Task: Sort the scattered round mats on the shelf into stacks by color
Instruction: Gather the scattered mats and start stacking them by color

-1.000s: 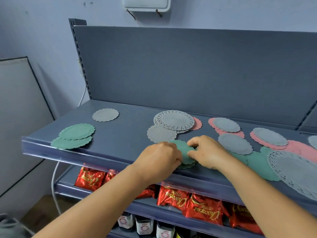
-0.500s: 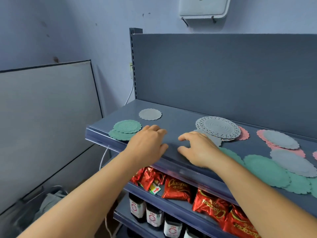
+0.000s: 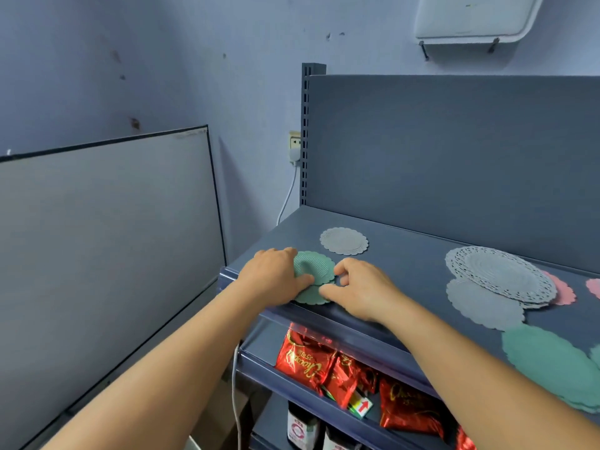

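Both hands are at the left front corner of the shelf [image 3: 406, 254] on the small green mats [image 3: 313, 269]. My left hand [image 3: 271, 277] grips the top one, thumb curled over its edge; my right hand [image 3: 360, 287] rests beside the pile, fingers loosely bent, holding nothing. A small grey mat [image 3: 344, 241] lies just behind.

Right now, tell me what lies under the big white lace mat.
Under the big lace mat a plain grey mat sticks out at its near left, and a pink mat shows at its right edge. Anything else beneath its middle is covered.
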Demonstrator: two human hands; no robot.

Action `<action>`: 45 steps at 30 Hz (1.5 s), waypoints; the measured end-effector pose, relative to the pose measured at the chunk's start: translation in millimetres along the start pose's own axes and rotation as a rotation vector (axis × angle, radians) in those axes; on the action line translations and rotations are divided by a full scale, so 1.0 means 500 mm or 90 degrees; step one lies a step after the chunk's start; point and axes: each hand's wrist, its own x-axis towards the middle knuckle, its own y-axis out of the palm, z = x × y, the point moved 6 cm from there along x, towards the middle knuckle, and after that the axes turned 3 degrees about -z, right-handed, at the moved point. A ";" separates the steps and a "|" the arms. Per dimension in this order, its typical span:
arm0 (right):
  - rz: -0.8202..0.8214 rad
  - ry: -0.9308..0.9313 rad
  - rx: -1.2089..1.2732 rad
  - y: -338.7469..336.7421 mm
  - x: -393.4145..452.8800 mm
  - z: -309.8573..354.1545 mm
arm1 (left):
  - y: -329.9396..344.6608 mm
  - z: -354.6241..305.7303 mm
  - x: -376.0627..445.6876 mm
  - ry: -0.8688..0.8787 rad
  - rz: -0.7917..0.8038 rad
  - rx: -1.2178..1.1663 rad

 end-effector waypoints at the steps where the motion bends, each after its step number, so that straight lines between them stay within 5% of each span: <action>1: 0.000 0.013 0.001 0.004 0.004 0.005 | 0.000 0.000 0.008 0.006 0.008 -0.012; 10: 0.003 0.094 -0.040 0.007 0.015 0.034 | 0.000 0.010 0.056 -0.080 0.071 -0.097; 16: 0.024 0.120 -0.042 0.017 0.029 0.031 | -0.009 0.053 0.082 -0.087 -0.005 -0.218; 26: -0.109 0.181 0.322 -0.002 0.098 -0.061 | -0.002 0.041 0.079 -0.123 0.074 -0.538; 29: -0.121 0.167 0.316 -0.012 0.130 -0.078 | 0.007 0.035 0.089 -0.132 0.038 -0.520; 37: -0.042 0.067 -0.019 -0.034 0.214 -0.098 | 0.018 0.025 0.112 -0.168 -0.017 -0.359; 45: -0.022 0.041 0.047 -0.042 0.268 -0.099 | 0.028 0.005 0.122 -0.207 -0.045 -0.322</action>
